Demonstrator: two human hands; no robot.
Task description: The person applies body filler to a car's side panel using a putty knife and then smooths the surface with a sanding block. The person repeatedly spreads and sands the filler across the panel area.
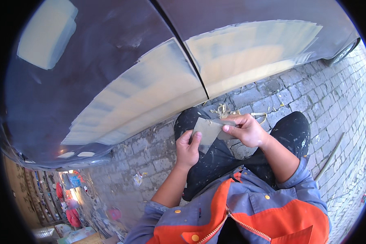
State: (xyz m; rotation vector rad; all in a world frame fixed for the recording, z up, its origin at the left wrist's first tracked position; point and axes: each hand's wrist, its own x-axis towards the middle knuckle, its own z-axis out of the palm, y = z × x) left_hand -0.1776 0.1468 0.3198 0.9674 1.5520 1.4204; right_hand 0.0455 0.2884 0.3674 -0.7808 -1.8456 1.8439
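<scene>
We see first the dark purple, glossy metal car body (110, 44), which curves across the whole upper part of the view above grey stone-block paving (122, 162). Across its lower side lie two broad, cream-coloured areas of what we take to be filler: a left area (142, 95) and a right area (248, 51), parted by a narrow black panel gap (179, 40). Both are spread wide, so we judge the covering of this stretch well advanced. The gap itself reads as a dark, open line. Yet bluish-grey streaks show through the cream and the edges are ragged; no purple colour lies over either area, so evening out and finishing look undone to us. A smaller, rounded cream patch (48, 36) at upper left is likewise uncoloured.

Our two hands are together over our knees, well apart from the car. The left hand (187, 150) pinches a flat, squarish, beige-grey plate (206, 131) between thumb and fingers; the right hand (250, 130) grips a thin, darker grey flat piece (225, 136) that meets or overlaps the plate's right edge; we cannot tell which. Smallest, pale curled scraps (223, 110) lie on the paving just beyond the plate.
</scene>
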